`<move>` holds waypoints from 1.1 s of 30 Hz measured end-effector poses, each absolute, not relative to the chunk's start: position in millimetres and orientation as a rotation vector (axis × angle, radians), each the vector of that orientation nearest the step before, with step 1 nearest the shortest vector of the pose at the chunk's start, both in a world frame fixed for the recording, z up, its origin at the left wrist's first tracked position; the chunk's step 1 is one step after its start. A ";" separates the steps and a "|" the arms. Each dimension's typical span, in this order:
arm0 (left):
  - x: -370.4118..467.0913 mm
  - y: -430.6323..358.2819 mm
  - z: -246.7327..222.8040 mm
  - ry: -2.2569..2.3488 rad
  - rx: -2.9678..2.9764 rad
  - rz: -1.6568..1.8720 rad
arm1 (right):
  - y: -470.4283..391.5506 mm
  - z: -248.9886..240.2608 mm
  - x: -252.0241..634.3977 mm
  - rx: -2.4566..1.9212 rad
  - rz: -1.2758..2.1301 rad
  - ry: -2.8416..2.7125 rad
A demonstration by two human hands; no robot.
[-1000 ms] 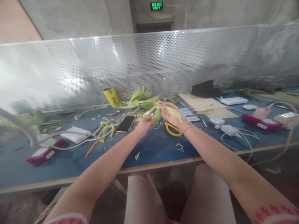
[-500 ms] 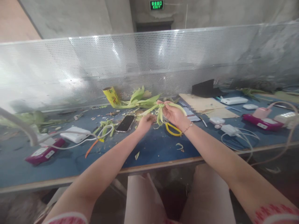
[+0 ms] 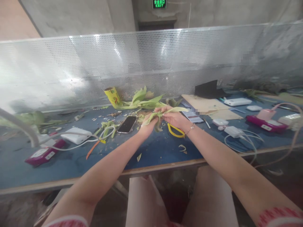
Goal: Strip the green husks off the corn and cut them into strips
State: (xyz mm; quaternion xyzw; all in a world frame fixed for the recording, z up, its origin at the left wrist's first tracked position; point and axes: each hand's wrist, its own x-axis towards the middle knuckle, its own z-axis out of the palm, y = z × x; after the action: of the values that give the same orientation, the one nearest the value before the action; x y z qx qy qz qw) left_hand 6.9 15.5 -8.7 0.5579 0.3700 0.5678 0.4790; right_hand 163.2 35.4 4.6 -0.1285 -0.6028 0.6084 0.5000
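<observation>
A bundle of pale green husk leaves (image 3: 175, 109) is held between my two hands above the blue table, its strips fanning out to both sides and one hanging down. My left hand (image 3: 147, 128) is closed at the bundle's left side, its fingertips partly hidden by the leaves. From the right, my right hand (image 3: 174, 119) pinches the middle, where the strips meet. Just under my right wrist lies a yellow loop-shaped handle (image 3: 176, 131). Behind my hands rests a larger leafy green stalk (image 3: 142, 102).
A phone (image 3: 127, 124) lies left of my hands, near green scraps (image 3: 106, 127) and a white cable. A yellow wrapper-like tube (image 3: 113, 97) stands by the perforated metal screen (image 3: 151, 63). Rightward are brown paper sheets (image 3: 205, 103), white chargers (image 3: 233, 131) and a magenta power strip (image 3: 266, 123).
My left hand has moved up and right to the leaf bundle and closed on it. The bundle has come slightly lower, and its strips have shifted. My right hand still grips it.
</observation>
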 end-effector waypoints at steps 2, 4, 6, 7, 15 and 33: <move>6.3 16.0 -8.6 0.914 1.396 1.385 | 37.9 2.3 163.6 -0.316 1.472 -1.490; 5.7 16.1 -8.9 0.898 1.442 1.381 | 40.3 0.4 164.1 -0.322 1.472 -1.493; 5.7 16.0 -10.0 0.856 1.482 1.365 | 41.8 -0.6 164.4 -0.325 1.474 -1.485; 5.8 16.0 -10.9 0.830 1.504 1.357 | 42.0 -0.7 164.6 -0.325 1.473 -1.481; 6.2 17.3 -16.1 0.826 1.579 1.338 | 37.5 2.4 165.7 -0.323 1.482 -1.473; 6.0 16.8 -9.8 1.008 1.750 1.451 | 34.0 5.2 161.7 -0.413 1.413 -1.392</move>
State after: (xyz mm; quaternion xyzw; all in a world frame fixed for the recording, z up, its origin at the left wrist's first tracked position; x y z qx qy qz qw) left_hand 6.0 16.8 -9.8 0.6665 0.3837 0.5524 0.3216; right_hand 161.7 34.0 5.2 -0.1729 -0.5831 0.5916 0.5293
